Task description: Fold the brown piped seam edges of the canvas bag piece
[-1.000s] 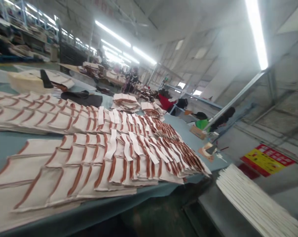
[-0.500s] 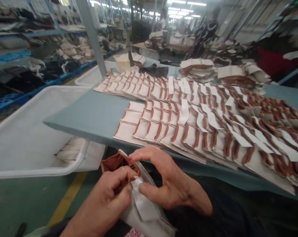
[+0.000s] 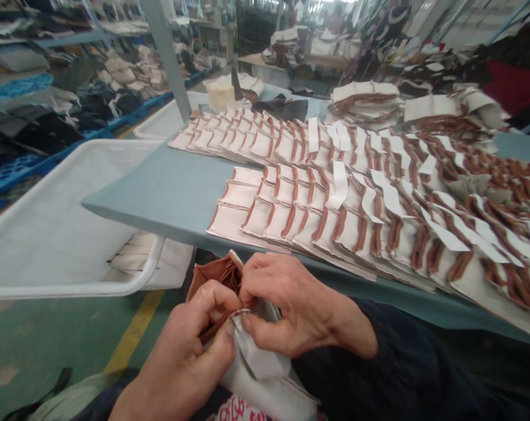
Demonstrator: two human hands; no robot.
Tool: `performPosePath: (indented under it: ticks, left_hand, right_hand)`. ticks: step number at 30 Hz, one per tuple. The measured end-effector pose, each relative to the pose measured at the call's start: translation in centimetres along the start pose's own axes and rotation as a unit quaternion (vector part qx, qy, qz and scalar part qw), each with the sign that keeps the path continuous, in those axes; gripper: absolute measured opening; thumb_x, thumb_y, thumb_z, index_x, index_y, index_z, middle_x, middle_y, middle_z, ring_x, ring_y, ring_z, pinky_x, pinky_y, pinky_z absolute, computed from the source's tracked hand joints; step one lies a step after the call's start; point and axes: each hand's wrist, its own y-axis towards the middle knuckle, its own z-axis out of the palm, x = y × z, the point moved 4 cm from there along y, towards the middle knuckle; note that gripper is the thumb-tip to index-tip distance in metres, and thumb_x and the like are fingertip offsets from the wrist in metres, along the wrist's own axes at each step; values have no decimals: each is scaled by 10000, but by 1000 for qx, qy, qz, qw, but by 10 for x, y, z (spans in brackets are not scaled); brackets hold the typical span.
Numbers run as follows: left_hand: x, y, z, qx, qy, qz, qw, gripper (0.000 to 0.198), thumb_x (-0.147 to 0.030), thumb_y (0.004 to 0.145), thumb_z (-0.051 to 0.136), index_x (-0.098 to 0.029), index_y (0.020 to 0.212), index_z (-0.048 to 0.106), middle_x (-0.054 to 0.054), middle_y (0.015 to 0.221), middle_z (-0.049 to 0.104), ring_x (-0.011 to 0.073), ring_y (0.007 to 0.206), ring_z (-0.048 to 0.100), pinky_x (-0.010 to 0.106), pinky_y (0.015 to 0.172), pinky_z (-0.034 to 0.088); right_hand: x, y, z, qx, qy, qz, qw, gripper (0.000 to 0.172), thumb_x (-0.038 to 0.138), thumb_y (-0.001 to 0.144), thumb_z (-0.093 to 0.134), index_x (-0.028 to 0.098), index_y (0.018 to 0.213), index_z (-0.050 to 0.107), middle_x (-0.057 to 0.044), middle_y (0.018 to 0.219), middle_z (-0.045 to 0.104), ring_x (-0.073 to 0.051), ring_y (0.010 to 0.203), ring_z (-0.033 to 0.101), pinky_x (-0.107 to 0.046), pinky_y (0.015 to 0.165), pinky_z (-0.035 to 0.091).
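A cream fabric pouch (image 3: 286,393) with a reddish-brown lining (image 3: 214,276) is held over my lap, its mouth spread toward the upper left. My left hand (image 3: 195,342) pinches the rim of the mouth between thumb and bent index finger. Just beside it, my right hand (image 3: 286,304) grips the same rim, thumb below and fingers above. A white strip (image 3: 265,361) hangs down the pouch's outer face under the right thumb. The bit of edge between the two pinches is mostly covered by fingertips.
On the blue-grey table (image 3: 159,187) ahead lie overlapping rows of similar cream pieces (image 3: 234,216) with brown edges, several bearing white strips (image 3: 339,184). A white plastic bin (image 3: 63,216) stands at left with cream pieces inside. Stacked pieces (image 3: 364,99) sit at the back; a yellow line (image 3: 136,330) crosses the floor.
My right hand's fingers have closed down onto the rim beside the left hand; before, they were more spread. The view has tilted slightly downward.
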Motion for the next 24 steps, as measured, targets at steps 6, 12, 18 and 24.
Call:
performPosePath:
  ticks: [6, 12, 18, 24]
  left_hand:
    - [-7, -4, -2, -67, 79, 146, 984, 261, -56, 880, 490, -268, 983, 601, -87, 732, 711, 84, 551, 676, 163, 538, 494]
    - [13, -4, 10, -13, 86, 262, 961, 263, 6, 874, 487, -219, 954, 597, -36, 620, 649, 126, 481, 585, 257, 499, 423]
    - [29, -1, 16, -48, 107, 350, 929, 326, -48, 927, 510, -150, 1221, 608, 18, 703, 685, 165, 546, 628, 283, 518, 451]
    - [25, -6, 7, -47, 53, 243, 967, 321, -59, 893, 545, -214, 1165, 611, -2, 781, 741, 149, 613, 681, 258, 598, 502]
  right_hand:
    - [-8, -5, 9, 16, 173, 134, 976, 92, 215, 780, 614, 199, 704, 565, 47, 652, 545, -112, 601, 465, -252, 597, 355]
    - [-20, -19, 28, 94, 455, 333, 821, 202, 346, 712, 693, 178, 783, 608, 32, 700, 569, -106, 606, 454, -220, 558, 354]
    - [-36, -23, 36, 52, 488, 373, 787, 190, 359, 711, 670, 180, 710, 605, 68, 566, 449, -82, 505, 332, -208, 473, 262]
    - [-19, -19, 18, 55, 354, 340, 869, 60, 158, 696, 586, 181, 740, 619, 55, 633, 559, -83, 555, 440, -188, 523, 350]
